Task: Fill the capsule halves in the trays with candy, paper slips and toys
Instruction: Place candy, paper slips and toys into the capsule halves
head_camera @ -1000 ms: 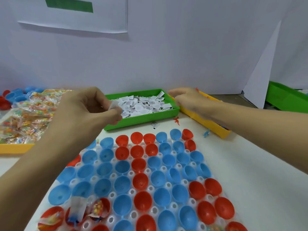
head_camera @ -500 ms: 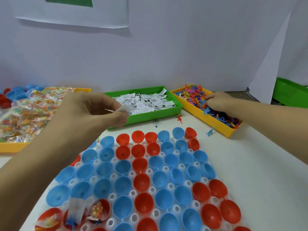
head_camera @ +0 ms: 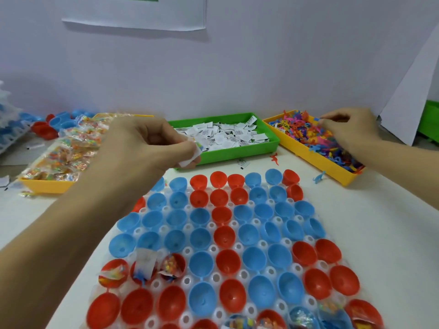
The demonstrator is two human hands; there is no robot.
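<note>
Picking a slip and a toy for the next capsule

Left hand [head_camera: 145, 143] pinches a slip [head_camera: 191, 159] by the green tray [head_camera: 273, 141]; right hand [head_camera: 349, 129] has fingertips pressed together over the toys [head_camera: 308, 134], hold unclear. Next, I judge: drop both into an empty capsule half [head_camera: 200, 262]

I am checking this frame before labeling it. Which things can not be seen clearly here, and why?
- Print on the paper slips in the green tray: too small, head view.
- What the left hand pinches: white and partly hidden by fingers.
- Whether the right hand holds a toy from the yellow tray: fingers hide it.
- Front capsule halves: cut by the bottom edge.
- Candy packets: blurred, and the left hand covers part of them.
</note>
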